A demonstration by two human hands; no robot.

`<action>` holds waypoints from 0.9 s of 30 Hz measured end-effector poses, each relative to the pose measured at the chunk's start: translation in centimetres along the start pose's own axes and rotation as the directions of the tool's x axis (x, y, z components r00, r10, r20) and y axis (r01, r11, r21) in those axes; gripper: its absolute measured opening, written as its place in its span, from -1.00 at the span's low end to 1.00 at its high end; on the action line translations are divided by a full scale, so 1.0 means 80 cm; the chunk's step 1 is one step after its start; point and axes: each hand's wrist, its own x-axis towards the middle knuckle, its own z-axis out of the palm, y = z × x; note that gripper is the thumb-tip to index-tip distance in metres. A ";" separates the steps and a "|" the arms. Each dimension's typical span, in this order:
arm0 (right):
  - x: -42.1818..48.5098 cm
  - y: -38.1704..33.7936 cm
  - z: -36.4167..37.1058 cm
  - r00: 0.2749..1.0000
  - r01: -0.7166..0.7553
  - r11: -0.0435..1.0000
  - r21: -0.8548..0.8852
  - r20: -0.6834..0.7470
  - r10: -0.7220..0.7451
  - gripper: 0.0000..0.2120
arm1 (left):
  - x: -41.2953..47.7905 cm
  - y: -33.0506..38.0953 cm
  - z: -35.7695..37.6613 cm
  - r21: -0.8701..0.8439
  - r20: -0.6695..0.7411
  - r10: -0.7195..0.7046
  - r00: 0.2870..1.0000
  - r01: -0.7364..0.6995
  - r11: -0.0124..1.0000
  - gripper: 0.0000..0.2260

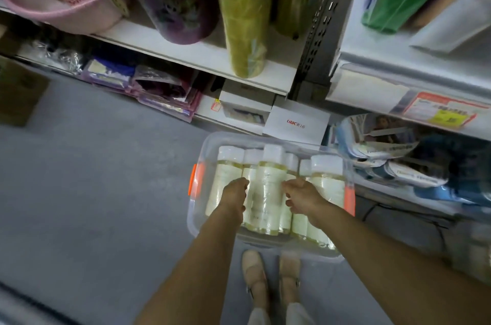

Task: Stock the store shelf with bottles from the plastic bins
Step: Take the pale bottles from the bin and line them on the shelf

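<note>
Shelving split by dark grey perforated metal upright [322, 32]; white shelf boards [186, 51] run left and right of it. Below-left of upright, plain grey floor [93, 178]. Far left of upright, brown cardboard box [18, 93] on floor. Light dim, even

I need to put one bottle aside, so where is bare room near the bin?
The grey floor left of the clear bin, up to the cardboard box, is bare. The bin itself is packed with bottles, and the shelves above are crowded.

White-capped, pale-labelled bottles [269, 184] side by side in clear, orange-latched bin [195, 215]
</note>
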 end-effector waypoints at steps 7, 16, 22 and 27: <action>0.033 0.029 0.026 0.993 -0.114 0.988 0.104 0.035 0.111 -0.60 | 0.028 -0.023 0.010 0.042 0.095 -0.048 0.994 0.044 0.998 -0.80; 0.002 0.030 0.034 0.996 -0.072 0.966 0.249 -0.039 0.085 -0.64 | -0.009 -0.024 0.018 0.028 0.175 -0.045 0.984 0.040 0.999 -0.72; -0.053 0.012 0.019 0.999 0.046 0.971 0.236 0.008 -0.050 -0.68 | -0.066 -0.022 -0.007 -0.083 0.249 0.047 0.967 -0.027 0.996 -0.71; -0.112 -0.023 0.006 0.985 0.162 0.975 0.153 0.032 -0.169 -0.69 | -0.123 -0.008 -0.035 -0.052 0.243 0.194 0.951 -0.187 0.981 -0.69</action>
